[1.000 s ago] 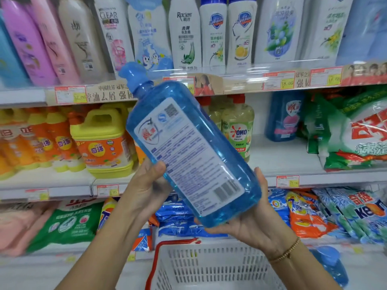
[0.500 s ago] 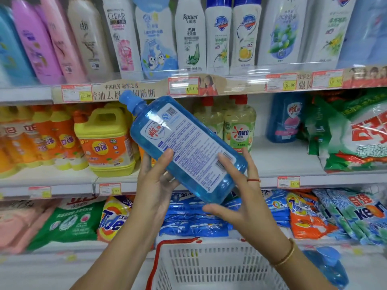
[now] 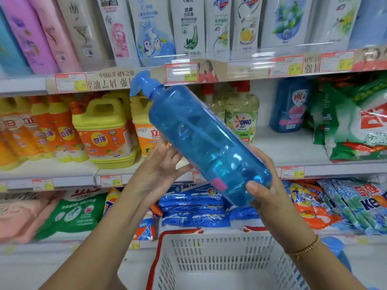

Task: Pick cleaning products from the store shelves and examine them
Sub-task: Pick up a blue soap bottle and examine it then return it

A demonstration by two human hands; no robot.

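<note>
Blue bottle up in mid-air, right in front of the middle shelf, slanted across the view with its blue pump cap high to the left and its base low to the right. Held at 2 spots: left hand cupped under the lower side about halfway along, fingers curled up against the plastic; right hand wrapped round the base end, thumb laid over the near edge, remaining fingers hidden behind. Turned narrow side to the camera, with just a sliver of label and a pink patch along the lower edge, and blue liquid visible through the clear wall. Thin gold bracelet on the right wrist. Directly below, a white slotted basket with a red handle, well apart from the bottle. Behind, on the middle shelf, a yellow jug with an orange label off to the left, a pale green OMO bottle peeking out just past the upper side, a dark blue bottle further right, then a green-and-white bag. Up top, a row of tall shampoo bottles; price tag on the rail just right of the pump cap. Down low, blue packets stacked behind the hands.
</note>
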